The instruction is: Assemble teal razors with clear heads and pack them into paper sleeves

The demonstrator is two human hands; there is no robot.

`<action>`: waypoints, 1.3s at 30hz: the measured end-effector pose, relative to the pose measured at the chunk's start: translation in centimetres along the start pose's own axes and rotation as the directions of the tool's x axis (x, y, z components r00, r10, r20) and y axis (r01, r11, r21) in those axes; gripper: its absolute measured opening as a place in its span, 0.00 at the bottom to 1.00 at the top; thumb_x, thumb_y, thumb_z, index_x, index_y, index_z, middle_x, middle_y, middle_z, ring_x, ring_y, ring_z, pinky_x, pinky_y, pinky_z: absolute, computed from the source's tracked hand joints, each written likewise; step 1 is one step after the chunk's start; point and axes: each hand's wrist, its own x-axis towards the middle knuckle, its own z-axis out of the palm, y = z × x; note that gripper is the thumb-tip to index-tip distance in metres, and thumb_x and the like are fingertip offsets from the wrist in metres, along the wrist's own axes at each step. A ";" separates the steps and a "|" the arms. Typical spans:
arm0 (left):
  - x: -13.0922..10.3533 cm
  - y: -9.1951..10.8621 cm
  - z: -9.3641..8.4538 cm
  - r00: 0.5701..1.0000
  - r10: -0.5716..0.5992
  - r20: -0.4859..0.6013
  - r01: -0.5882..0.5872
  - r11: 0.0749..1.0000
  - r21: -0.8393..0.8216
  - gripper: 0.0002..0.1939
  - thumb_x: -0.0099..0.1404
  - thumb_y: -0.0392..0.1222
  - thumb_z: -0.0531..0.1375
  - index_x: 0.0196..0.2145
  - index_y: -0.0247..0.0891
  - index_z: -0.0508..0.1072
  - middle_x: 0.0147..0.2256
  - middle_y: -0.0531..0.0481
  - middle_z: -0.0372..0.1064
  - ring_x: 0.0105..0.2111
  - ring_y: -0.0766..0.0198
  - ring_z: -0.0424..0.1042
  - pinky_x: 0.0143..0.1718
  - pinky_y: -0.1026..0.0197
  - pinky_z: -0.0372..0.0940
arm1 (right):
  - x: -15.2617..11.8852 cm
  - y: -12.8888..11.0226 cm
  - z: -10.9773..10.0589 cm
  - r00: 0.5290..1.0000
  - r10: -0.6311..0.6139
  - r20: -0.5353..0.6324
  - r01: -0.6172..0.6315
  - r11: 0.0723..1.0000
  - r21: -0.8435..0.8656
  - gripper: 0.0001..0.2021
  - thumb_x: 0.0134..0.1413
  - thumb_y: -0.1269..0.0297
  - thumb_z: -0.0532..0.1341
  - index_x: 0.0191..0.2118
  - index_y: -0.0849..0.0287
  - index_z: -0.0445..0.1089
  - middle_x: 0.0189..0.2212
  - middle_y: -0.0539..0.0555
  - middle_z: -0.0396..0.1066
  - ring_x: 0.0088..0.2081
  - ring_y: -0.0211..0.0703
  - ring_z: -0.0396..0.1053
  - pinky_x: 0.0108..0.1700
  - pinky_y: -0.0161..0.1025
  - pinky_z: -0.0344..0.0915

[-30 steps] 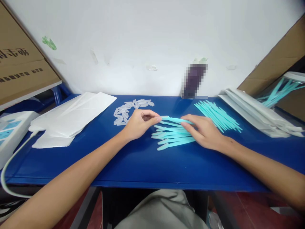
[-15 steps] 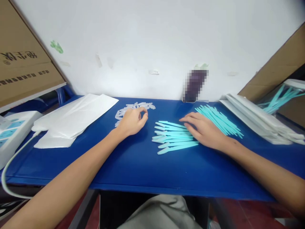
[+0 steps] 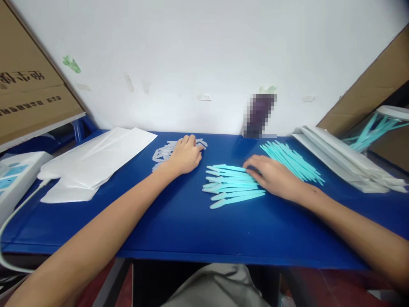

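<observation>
Several teal eyebrow razors [image 3: 230, 184] lie side by side on the blue table, heads pointing left. My right hand [image 3: 271, 174] is closed at the handle end of the uppermost one, thumb and forefinger pinching it. Behind that hand sits a second pile of teal razor handles [image 3: 292, 162], slanting down to the right. To the left, my left hand [image 3: 185, 155] rests over a heap of small translucent blade caps [image 3: 161, 154]. Its fingers are bent down among them, and whatever is between the fingertips is hidden.
White plastic sleeves [image 3: 105, 155] lie on the left by a white power strip [image 3: 24, 170] with its cable. More pale sleeves [image 3: 348, 166] are stacked on the right, near a clear container [image 3: 380, 123] of teal sticks. Cardboard boxes [image 3: 32, 85] flank the table; a white wall [image 3: 179, 55] stands behind.
My left hand has moved slightly right and away from me, its fingers lowering onto the caps. My right hand has closed its fingers at the top razor's handle.
</observation>
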 end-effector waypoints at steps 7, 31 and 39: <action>-2.0 -0.1 -0.5 0.975 0.221 0.026 -0.216 0.967 -0.132 0.17 0.75 0.34 0.49 0.52 0.33 0.76 0.53 0.36 0.73 0.55 0.46 0.71 0.55 0.44 0.64 | 0.1 -0.2 0.0 0.996 0.051 -0.079 -0.049 0.998 0.026 0.09 0.72 0.63 0.51 0.43 0.55 0.68 0.39 0.56 0.78 0.38 0.51 0.74 0.49 0.53 0.64; -1.5 0.4 -1.2 0.999 0.022 0.044 0.032 0.381 -0.924 0.16 0.72 0.52 0.59 0.36 0.36 0.75 0.32 0.49 0.70 0.30 0.66 0.69 0.37 0.60 0.65 | -0.3 -2.4 -0.8 0.988 0.020 -0.152 0.001 0.990 0.140 0.18 0.76 0.59 0.49 0.57 0.61 0.69 0.45 0.61 0.74 0.45 0.53 0.73 0.47 0.49 0.68; -1.6 0.6 -0.6 0.998 -0.041 0.049 0.059 0.314 -0.948 0.16 0.72 0.51 0.60 0.36 0.35 0.75 0.28 0.50 0.72 0.30 0.65 0.71 0.38 0.60 0.67 | -0.4 -2.4 -0.9 0.989 -0.012 -0.150 0.033 0.990 0.140 0.16 0.75 0.61 0.51 0.56 0.61 0.70 0.42 0.59 0.74 0.42 0.49 0.73 0.45 0.47 0.67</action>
